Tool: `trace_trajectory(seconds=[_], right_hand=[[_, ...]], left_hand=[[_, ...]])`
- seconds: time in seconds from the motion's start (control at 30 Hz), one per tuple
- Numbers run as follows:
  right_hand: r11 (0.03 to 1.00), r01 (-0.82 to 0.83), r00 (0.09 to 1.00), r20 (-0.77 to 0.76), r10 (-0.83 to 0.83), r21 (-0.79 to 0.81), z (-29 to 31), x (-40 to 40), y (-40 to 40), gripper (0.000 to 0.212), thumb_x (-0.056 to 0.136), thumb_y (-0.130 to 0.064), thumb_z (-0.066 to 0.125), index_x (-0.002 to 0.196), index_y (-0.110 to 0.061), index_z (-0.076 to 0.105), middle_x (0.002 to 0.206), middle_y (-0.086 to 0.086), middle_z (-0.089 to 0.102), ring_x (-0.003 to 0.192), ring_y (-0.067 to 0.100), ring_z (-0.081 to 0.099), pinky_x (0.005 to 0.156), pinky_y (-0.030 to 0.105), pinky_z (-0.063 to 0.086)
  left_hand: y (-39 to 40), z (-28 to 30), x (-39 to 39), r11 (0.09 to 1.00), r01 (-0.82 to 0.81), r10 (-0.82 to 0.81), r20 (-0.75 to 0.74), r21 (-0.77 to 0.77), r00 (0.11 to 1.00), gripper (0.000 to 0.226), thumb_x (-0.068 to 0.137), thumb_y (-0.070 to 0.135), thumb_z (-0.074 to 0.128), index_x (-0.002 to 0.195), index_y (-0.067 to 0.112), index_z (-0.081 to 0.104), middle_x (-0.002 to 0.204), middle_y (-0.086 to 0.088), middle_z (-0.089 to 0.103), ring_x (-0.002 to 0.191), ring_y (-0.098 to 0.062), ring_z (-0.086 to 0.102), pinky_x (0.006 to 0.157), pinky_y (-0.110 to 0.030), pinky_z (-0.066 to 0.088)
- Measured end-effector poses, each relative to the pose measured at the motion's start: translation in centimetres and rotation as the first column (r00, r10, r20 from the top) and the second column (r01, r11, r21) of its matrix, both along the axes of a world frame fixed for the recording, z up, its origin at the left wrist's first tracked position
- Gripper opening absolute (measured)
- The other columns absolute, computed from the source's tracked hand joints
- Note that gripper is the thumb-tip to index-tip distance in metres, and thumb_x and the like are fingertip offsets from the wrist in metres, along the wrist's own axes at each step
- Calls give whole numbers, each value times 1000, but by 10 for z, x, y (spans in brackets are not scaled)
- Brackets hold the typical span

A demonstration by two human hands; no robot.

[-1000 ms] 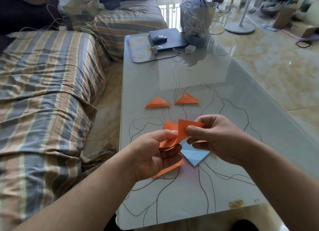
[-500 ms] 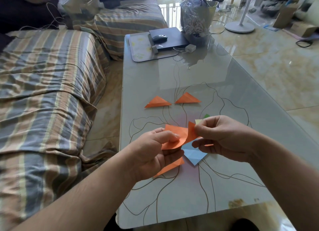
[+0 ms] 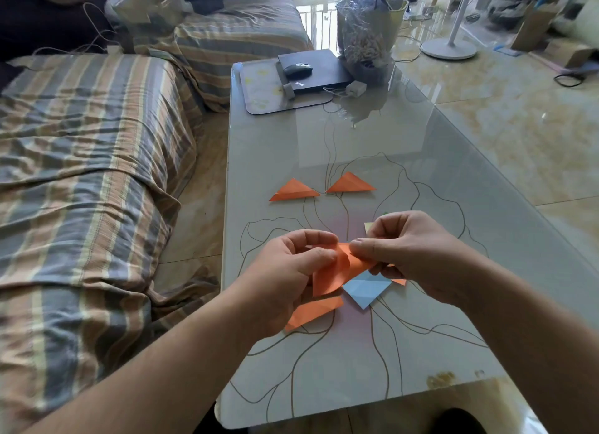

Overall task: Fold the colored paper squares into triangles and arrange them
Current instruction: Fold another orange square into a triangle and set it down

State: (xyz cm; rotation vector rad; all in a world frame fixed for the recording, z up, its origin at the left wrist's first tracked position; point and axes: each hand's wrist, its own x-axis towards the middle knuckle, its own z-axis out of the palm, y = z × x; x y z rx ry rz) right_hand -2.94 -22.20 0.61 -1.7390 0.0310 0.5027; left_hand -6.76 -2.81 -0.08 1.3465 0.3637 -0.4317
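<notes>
Hidden and cut-off parts at the fold

The orange paper (image 3: pixel 337 271) is partly covered by the left hand (image 3: pixel 285 278) and the right hand (image 3: pixel 418 255), so its full outline and how far it is folded cannot be told. A second orange piece (image 3: pixel 316 312) lies half under the left hand; the blue paper (image 3: pixel 366 289) has its upper part hidden by the held sheet. Only slivers of a pale yellow piece (image 3: pixel 368 228) and a green one (image 3: pixel 385 213) show behind the right hand's fingers (image 3: pixel 385 226). The bench (image 3: pixel 356 385) loses its near right corner behind the right forearm. The bagged contents (image 3: pixel 364 45) at the far end are too blurred to identify.
</notes>
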Motion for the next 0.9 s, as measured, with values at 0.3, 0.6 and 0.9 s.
trace_trajectory(seconds=[0.3, 0.6, 0.9], right_hand=[[1000, 27, 1000, 0, -27, 6, 3, -3, 2, 27, 84, -16, 85, 69, -10, 63, 62, 8, 65, 56, 14, 64, 55, 24, 50], [998, 58, 998, 3, -58, -19, 3, -5, 7, 30, 85, -11, 83, 69, -8, 58, 56, 5, 59, 46, 12, 57, 45, 20, 44], [997, 65, 997, 38, -63, -47, 3, -5, 7, 27, 84, -13, 84, 70, -8, 61, 57, 4, 63, 49, 11, 60, 49, 21, 47]], left_hand=[[-1, -3, -1, 1000, -21, 20, 37, 21, 999, 10, 95, 3, 69, 103, 9, 72, 92, -16, 76, 76, -25, 75, 63, -36, 61], [1, -3, -2, 1000, -24, 24, 16, -13, 1000, 9, 93, 4, 71, 102, 6, 72, 89, -18, 77, 73, -25, 75, 60, -34, 61], [0, -3, -3, 1000, -11, 11, 16, -14, 1000, 10, 92, 5, 72, 102, 6, 72, 93, -21, 77, 78, -30, 76, 67, -40, 63]])
